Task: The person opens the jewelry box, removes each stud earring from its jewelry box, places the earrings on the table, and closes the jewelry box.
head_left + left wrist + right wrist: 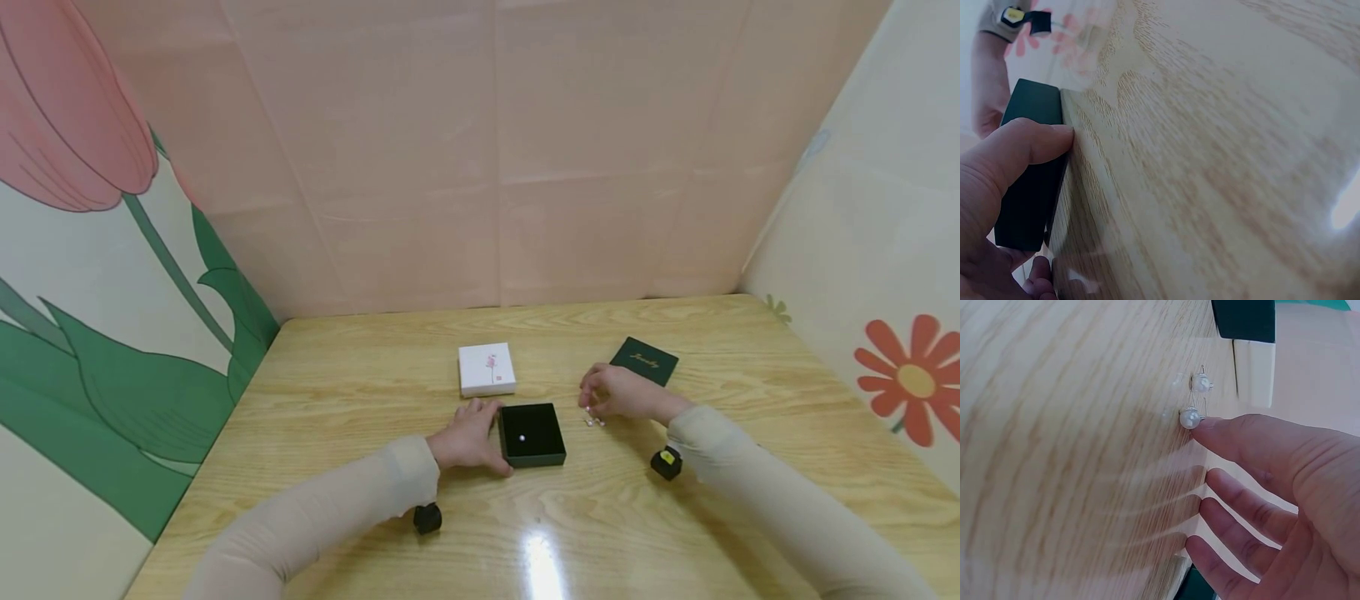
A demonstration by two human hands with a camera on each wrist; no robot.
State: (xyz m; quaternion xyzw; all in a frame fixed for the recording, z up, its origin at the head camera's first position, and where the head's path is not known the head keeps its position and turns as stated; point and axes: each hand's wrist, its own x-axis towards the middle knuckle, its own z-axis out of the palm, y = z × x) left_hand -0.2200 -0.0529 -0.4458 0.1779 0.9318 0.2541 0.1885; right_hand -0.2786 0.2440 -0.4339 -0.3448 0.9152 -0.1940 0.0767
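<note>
An open dark green jewelry box stands on the table with a black lining and a pearl inside. My left hand holds the box at its left side, thumb over the front corner and fingers at the back corner. In the left wrist view, my thumb lies across the outer wall. To the right of the box, my right hand reaches down to several small pearl earrings. Its thumb tip pinches at a pearl earring; the index finger is hidden. Another pearl earring lies close by.
A white box with a pink flower print stands behind the green box. Right of it, partly behind my right hand, lies a dark green lid with gold lettering. The wooden table meets a pink backdrop at the back.
</note>
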